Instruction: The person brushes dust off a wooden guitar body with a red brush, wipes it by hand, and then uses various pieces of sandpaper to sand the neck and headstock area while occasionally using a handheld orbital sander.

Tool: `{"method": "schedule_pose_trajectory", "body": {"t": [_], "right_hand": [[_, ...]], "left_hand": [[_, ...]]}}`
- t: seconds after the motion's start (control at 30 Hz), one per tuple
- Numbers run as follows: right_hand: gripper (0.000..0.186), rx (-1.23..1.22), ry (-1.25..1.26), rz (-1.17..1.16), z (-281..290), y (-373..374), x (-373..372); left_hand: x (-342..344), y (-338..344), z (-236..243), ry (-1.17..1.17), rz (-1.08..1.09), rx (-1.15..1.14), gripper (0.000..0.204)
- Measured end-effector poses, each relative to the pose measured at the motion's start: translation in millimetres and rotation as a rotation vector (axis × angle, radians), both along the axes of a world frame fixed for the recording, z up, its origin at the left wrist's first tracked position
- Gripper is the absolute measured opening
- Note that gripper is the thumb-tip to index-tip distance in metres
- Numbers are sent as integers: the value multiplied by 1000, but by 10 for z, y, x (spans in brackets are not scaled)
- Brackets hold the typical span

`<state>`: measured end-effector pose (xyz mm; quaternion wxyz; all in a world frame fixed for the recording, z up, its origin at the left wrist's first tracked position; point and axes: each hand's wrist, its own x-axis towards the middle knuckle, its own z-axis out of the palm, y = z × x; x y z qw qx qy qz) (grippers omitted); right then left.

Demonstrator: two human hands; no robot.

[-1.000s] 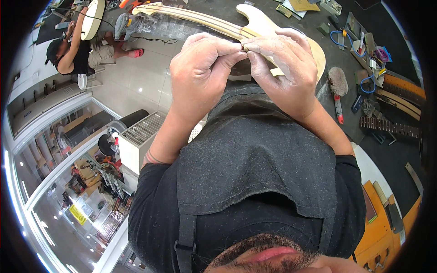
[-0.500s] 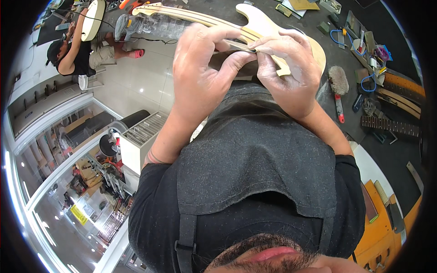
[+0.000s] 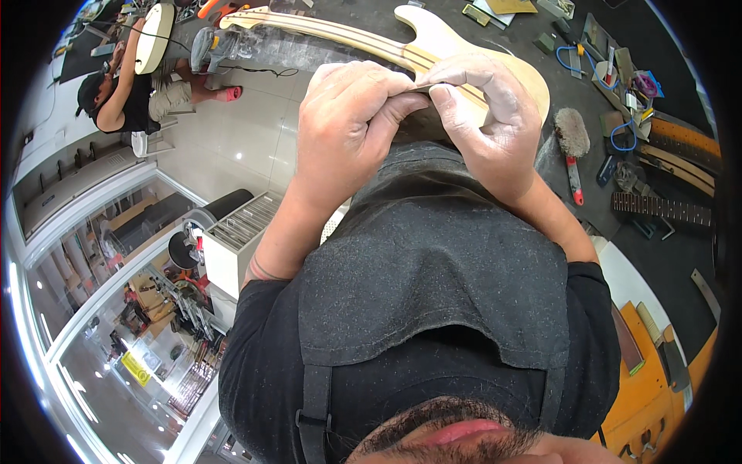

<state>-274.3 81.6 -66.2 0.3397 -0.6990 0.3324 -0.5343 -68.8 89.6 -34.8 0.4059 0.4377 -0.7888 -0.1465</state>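
Just above my apron, my left hand (image 3: 340, 127) and my right hand (image 3: 498, 116) meet at the fingertips. Between them is a small thin piece (image 3: 422, 87), seen almost edge-on; it looks like folded sandpaper, though my fingers cover most of it. My left thumb and curled fingers pinch it. At its other end, my right index finger and thumb form a loop, their tips close against it. Pale dust coats the fingers, heaviest on the right hand. Beyond my hands, an unpainted pale wood electric guitar (image 3: 527, 77) lies on the dark bench, its neck pointing left.
A dusty brush with a red handle (image 3: 573, 174) lies right of the guitar. Farther right are a blue cord (image 3: 623, 138), a dark fretboard (image 3: 661, 211) and assorted tools. At the far left, another person (image 3: 116, 100) holds a pale guitar body (image 3: 154, 39). A slatted cabinet (image 3: 241, 232) stands left of me.
My left fingers have curled farther down over the thin piece. My right thumb has shifted lower and the right hand's loop has opened wider. Less of the piece shows now.
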Motion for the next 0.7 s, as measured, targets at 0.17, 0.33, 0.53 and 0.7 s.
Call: {"method": "schedule_pose_trajectory", "body": {"t": [0.17, 0.33, 0.53, 0.7], "right_hand": [[9, 60, -30, -18, -17, 18, 7], [11, 197, -107, -114, 4, 43, -7], [11, 276, -376, -178, -140, -18, -61], [13, 304, -456, -180, -210, -50, -44]], "left_hand": [[2, 47, 43, 26, 37, 47, 13], [69, 106, -54, 132, 95, 173, 27], [105, 179, -206, 826, 83, 451, 44], [14, 193, -260, 780, 69, 306, 43]]}}
